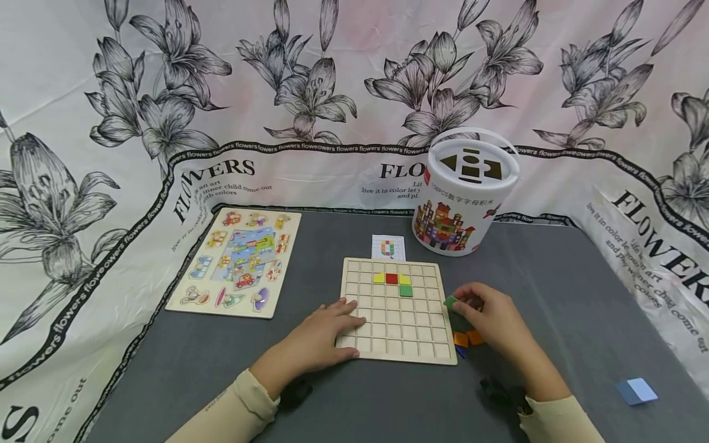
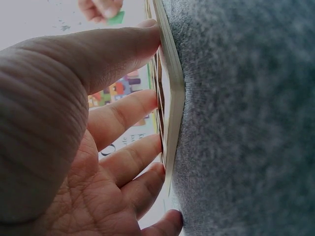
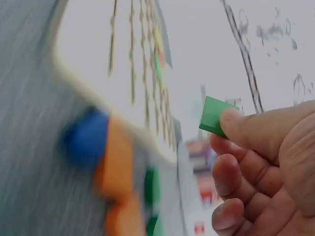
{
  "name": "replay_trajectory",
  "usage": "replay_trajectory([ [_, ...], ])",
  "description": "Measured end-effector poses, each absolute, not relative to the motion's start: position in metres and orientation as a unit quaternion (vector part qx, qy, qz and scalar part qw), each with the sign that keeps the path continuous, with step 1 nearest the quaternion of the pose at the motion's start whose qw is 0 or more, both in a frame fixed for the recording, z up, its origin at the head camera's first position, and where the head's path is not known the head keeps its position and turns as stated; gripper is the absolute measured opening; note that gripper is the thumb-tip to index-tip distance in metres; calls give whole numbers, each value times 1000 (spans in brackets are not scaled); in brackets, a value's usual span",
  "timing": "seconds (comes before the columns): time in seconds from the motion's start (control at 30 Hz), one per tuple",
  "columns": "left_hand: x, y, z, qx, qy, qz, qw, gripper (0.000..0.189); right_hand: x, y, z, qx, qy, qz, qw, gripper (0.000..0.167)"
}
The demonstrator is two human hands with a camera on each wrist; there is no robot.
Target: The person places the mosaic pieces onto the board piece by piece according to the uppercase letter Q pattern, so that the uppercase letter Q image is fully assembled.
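Note:
A wooden grid board [image 1: 399, 335] lies on the grey table. My left hand [image 1: 316, 335] rests on its left edge, fingers spread, thumb toward the near corner. Between thumb and fingertips my right hand [image 1: 495, 314] pinches a green square tile [image 3: 212, 115], held just off the board's right edge. Set in the grid's upper rows are a red tile [image 1: 391, 279] between two yellow pieces [image 1: 379, 279], with a green tile [image 1: 406, 291] below the right one. Under the right hand lie orange blocks [image 1: 461, 339] and a blue piece [image 1: 461, 351]; the right wrist view also shows green pieces [image 3: 152, 187] there.
A pattern card [image 1: 388, 246] lies behind the board. The white lidded bucket [image 1: 451, 209] stands at the back right. To the left lies a picture puzzle board [image 1: 205, 271]. A blue piece [image 1: 637, 391] sits far right. Flower-printed cloth [image 1: 310, 172] hangs behind the table.

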State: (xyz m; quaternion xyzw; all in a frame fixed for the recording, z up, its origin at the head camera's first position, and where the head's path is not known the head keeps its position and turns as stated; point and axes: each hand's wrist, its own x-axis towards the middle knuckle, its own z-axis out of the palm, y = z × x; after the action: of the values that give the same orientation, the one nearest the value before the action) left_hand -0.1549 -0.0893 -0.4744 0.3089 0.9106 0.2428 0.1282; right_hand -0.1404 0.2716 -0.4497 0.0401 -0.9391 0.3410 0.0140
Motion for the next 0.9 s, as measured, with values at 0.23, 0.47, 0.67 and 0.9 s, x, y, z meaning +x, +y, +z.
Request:
replay_trajectory([
  [0.23, -155, -90, -478, 305, 910, 248, 130, 59, -174, 230, -455, 111, -933, 342, -19, 11],
  [0.47, -152, -86, -475, 309, 909, 248, 129, 60, -184, 216, -465, 116, -935, 333, -36, 8],
  [0.67, -152, -87, -471, 308, 911, 245, 127, 61, -185, 214, -465, 121, -934, 333, -33, 10],
  [0.9, -153, -89, -471, 307, 911, 242, 128, 60, -184, 212, -468, 140, -935, 326, -16, 8],
])
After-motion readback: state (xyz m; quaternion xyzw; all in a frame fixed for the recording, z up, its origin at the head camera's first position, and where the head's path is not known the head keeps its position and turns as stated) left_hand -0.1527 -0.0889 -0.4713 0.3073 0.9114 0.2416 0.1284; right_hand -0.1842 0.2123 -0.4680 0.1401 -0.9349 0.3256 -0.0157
